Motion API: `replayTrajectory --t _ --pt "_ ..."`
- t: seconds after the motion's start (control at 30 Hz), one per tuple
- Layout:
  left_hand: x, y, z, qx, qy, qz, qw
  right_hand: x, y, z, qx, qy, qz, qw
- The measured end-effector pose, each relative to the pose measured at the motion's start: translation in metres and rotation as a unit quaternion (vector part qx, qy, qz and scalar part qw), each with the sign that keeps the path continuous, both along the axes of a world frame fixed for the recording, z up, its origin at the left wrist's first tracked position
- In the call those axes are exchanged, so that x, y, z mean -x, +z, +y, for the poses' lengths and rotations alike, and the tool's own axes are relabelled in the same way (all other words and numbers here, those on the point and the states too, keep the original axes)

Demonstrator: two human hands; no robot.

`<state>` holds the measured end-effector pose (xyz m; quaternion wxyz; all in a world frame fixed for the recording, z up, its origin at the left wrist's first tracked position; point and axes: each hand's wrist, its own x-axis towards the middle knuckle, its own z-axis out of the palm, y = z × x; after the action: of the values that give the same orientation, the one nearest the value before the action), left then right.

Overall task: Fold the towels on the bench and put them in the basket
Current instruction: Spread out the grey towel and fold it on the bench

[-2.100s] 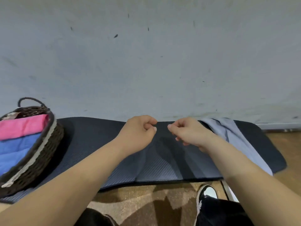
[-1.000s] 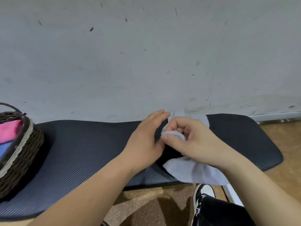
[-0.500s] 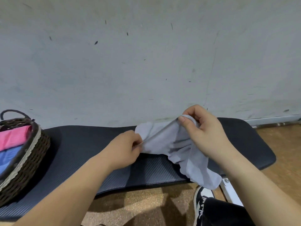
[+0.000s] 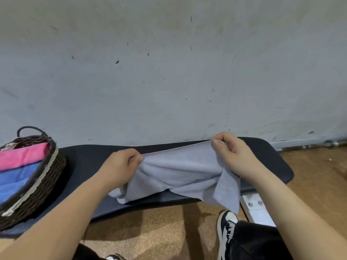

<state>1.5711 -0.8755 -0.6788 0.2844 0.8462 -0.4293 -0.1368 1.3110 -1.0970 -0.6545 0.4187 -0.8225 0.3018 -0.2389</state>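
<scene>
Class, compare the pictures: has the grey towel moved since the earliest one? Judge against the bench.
Yes. Against the bench, the grey towel has risen from the right end and spread leftward, stretched between the left hand and right hand.

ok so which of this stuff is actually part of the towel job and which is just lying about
Part of the job: grey towel, pinched along its top edge by left hand and right hand; bench; basket; pink towel and blue towel already folded in it.
Just there: black-and-white shoe, wall, floor.
</scene>
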Motion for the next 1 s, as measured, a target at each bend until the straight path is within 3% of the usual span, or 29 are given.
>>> replayTrajectory --t 0.1,0.33,0.43,0.6,0.77,0.93,1.0 --pt "0.001 0.009 0.004 0.010 0.000 0.044 0.999 0.013 0.008 -0.005 0.099 -0.020 0.064 0.993" --pt "-0.013 0.027 0.019 -0.021 -0.026 0.129 0.991 0.022 0.025 -0.033 0.154 -0.090 0.147 0.973" --pt "-0.029 0.019 0.012 -0.068 -0.008 0.092 0.993 0.003 0.005 -0.042 0.163 -0.101 0.198 0.961" --pt "-0.053 -0.007 -0.011 -0.103 0.070 -0.076 0.989 -0.052 -0.044 -0.061 0.132 -0.080 0.217 0.964" --pt "-0.080 -0.048 -0.037 -0.100 0.100 -0.102 0.985 -0.098 -0.069 -0.069 0.110 -0.088 0.282 0.949" --pt "-0.089 -0.083 -0.053 -0.153 0.108 -0.147 0.971 -0.125 -0.085 -0.007 0.117 0.060 0.298 0.945" --pt "-0.086 -0.090 -0.054 -0.175 0.102 -0.184 0.962 -0.125 -0.097 0.017 0.106 0.123 0.351 0.922"
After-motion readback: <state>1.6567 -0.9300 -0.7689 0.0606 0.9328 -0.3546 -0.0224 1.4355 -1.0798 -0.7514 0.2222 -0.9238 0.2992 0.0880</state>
